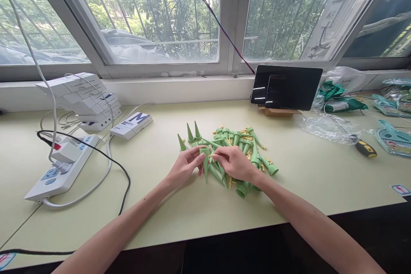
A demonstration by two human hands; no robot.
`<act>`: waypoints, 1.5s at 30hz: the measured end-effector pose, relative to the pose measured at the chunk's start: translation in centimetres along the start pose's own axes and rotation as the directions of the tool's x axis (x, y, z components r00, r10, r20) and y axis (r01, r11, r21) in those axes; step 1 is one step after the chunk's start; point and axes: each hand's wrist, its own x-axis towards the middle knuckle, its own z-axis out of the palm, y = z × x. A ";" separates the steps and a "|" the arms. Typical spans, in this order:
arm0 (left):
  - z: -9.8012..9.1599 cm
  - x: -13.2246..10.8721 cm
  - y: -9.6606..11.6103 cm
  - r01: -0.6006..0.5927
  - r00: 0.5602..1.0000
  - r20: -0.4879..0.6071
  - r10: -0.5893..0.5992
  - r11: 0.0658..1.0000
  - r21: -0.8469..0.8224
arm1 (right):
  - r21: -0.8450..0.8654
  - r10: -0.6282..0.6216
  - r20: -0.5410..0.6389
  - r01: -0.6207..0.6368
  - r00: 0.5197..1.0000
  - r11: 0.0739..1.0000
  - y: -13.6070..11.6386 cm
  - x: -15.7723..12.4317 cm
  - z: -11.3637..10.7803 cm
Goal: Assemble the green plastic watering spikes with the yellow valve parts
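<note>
A pile of green cone-shaped plastic spikes with small yellow pieces lies on the pale green table. My left hand pinches one green spike, held point down at the pile's near left edge. My right hand is closed in a pinch beside the spike's top, its fingertips on a small yellow piece. Three spikes stand upright just behind my hands.
A white power strip with plugged cables lies at the left, with stacked white boxes behind it. Two dark tablets lean at the window sill. A screwdriver and plastic bags lie at the right.
</note>
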 end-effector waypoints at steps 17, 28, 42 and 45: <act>-0.1 0.0 -0.3 -0.004 1.000 -0.001 0.004 1.000 0.022 | -0.031 -0.026 -0.003 0.026 1.000 0.999 -0.1 0.0 -0.2; 0.0 0.0 -0.4 -0.012 0.999 -0.029 0.014 0.998 0.056 | -0.041 -0.043 0.024 0.044 0.999 0.998 0.5 0.0 -0.1; -0.1 -0.1 -0.5 -0.006 1.000 -0.030 0.009 0.996 0.092 | -0.037 -0.038 0.041 0.040 0.998 0.999 0.5 0.0 0.0; 0.0 -0.1 -0.4 -0.014 1.000 -0.024 0.016 0.997 0.077 | -0.012 -0.035 0.053 0.035 0.998 0.999 0.4 0.0 -0.2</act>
